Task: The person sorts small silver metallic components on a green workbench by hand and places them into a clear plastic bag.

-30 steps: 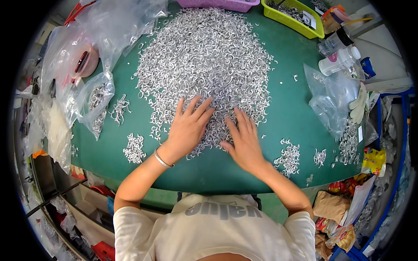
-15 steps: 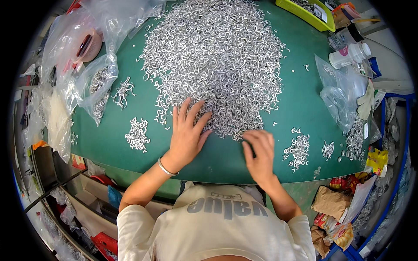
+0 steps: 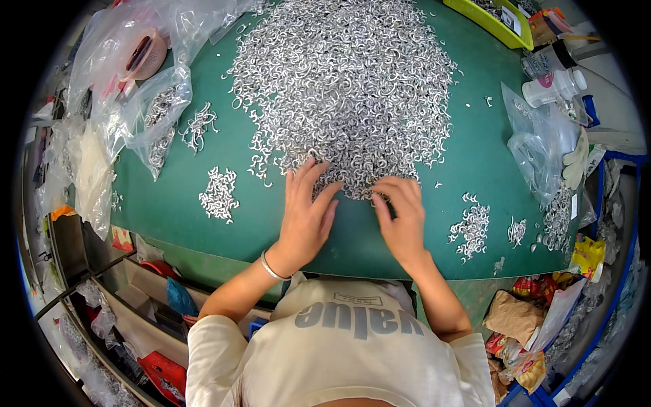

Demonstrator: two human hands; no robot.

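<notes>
A big pile (image 3: pixel 346 81) of small silver metal hooks is spread over the far middle of a green table (image 3: pixel 475 142). The left hand (image 3: pixel 306 216) is laid flat at the pile's near edge, palm down, fingers spread and released, fingertips touching the nearest hooks; nothing is gripped. A thin bracelet (image 3: pixel 272 267) is worn on that wrist. The right hand (image 3: pixel 401 218) is set just beside it, fingers curled down onto the near edge of the pile, fingertips (image 3: pixel 381 197) pressed among the hooks; whether a hook is pinched cannot be told.

4 small sorted heaps are seen apart from the pile: 1 (image 3: pixel 218 193) left of the left hand, 1 (image 3: pixel 198 125) further back on the left, 1 (image 3: pixel 471 227) right of the right hand, 1 smaller (image 3: pixel 517 230) just beyond it. Clear plastic bags (image 3: pixel 152 119) with more hooks are lying at the left edge, next to a tape roll (image 3: pixel 146 54) inside another bag. A yellow tray (image 3: pixel 489 20) is placed at the far right corner, 2 white bottles (image 3: pixel 556 85) near it, and a crumpled clear bag (image 3: pixel 539 152) at the right edge.
</notes>
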